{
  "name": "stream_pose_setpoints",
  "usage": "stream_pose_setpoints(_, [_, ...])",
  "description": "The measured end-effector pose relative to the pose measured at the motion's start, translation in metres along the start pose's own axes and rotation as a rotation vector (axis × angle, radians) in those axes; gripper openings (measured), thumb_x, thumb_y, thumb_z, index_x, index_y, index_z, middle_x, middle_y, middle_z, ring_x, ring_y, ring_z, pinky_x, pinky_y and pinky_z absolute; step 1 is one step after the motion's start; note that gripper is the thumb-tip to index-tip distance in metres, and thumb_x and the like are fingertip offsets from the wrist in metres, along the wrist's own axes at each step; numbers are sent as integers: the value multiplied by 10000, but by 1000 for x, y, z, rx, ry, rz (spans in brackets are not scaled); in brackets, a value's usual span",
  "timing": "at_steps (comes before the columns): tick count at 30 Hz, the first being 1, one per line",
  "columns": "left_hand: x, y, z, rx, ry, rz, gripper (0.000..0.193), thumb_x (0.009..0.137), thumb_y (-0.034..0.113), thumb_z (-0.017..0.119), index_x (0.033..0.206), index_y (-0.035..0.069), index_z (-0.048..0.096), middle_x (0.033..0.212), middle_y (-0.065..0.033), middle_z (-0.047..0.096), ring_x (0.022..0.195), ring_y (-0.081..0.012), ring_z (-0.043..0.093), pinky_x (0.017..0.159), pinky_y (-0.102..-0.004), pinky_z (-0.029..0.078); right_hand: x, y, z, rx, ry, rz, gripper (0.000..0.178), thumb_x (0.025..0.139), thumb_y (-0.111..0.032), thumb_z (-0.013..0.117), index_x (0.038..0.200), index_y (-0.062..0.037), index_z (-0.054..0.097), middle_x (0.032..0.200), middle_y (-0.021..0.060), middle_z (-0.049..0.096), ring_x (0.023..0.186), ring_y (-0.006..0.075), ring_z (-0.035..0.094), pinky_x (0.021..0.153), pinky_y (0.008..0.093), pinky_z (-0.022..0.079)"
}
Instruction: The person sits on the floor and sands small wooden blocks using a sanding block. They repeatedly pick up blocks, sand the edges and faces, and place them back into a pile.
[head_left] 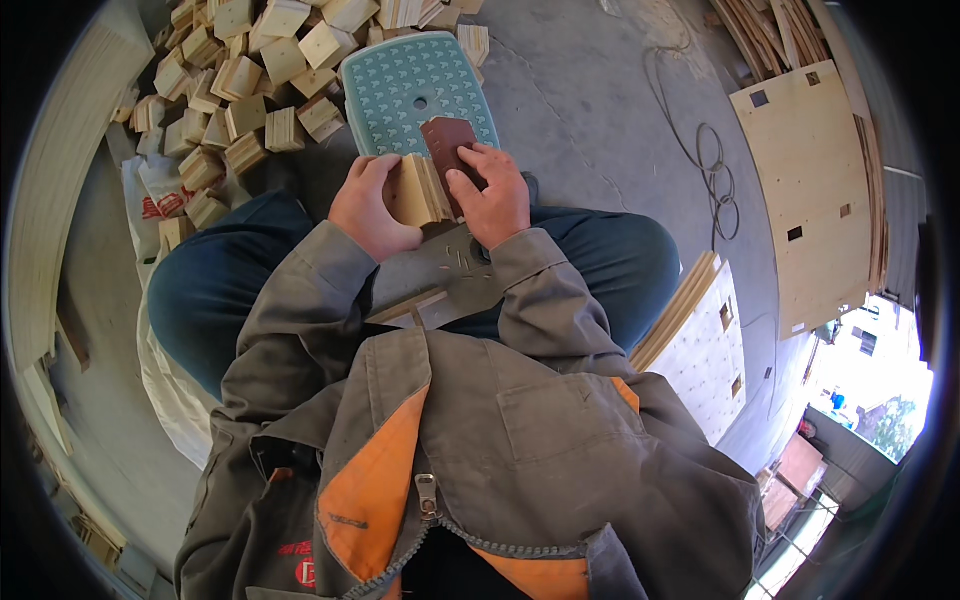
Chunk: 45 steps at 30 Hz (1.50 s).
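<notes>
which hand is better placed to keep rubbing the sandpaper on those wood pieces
Right, most likely. The right hand already presses the brown sandpaper sheet against the stack of small wood pieces, while the left hand is wrapped around that stack, steadying it over the lap.

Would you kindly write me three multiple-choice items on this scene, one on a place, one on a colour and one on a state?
1. Where is the pile of wooden blocks?
A. on the lap
B. on the floor by the stool
C. on the big panel

2. What colour is the plastic stool?
A. teal
B. red
C. black

3. What is the left hand doing?
A. hanging free
B. resting on the stool
C. gripping a small stack of wooden pieces

Answers: 1 B, blocks lie beside the stool; 2 A, its top is teal; 3 C, fingers wrap the stack.
</notes>
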<state>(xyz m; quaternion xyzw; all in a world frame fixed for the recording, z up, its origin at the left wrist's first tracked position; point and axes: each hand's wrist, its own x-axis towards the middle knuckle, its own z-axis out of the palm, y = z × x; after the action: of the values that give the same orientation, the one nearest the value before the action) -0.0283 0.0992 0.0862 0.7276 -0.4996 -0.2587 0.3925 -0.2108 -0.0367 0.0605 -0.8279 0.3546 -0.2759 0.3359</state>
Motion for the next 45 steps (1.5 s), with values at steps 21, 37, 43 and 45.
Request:
stream_pose_setpoints(21, [11,-14,-17,86,265,-70,930,571,179,889,1413,-21,552,1356,-223,563,1235,-387,632,1075,-417,552,-14,-17,-20,104,-16,30,450,926,-253,795,1302,-14,735,1397,252,659,1280,403,643,1120,468,503])
stream_pose_setpoints(37, [11,-8,-26,179,451,37,954,592,139,949,1442,22,533,1357,-199,586,1281,-407,590,1084,-461,532,-15,-15,-22,57,-40,83,449,902,-248,800,1275,-4,746,1385,239,665,1291,393,635,1118,460,502])
stream_pose_setpoints(43, [15,2,-27,329,512,80,939,631,108,932,1475,85,520,1424,-178,566,1314,-404,581,1086,-470,537,-4,-2,-26,48,154,149,489,856,-164,862,1302,-24,716,1370,216,674,1286,374,636,1096,449,524])
stream_pose_setpoints(45, [10,0,-23,383,444,64,960,622,112,932,1490,124,521,1447,-177,551,1339,-402,575,1083,-466,546,-2,-3,-21,61,165,98,490,866,-177,857,1309,-22,713,1370,214,672,1282,373,638,1096,449,523])
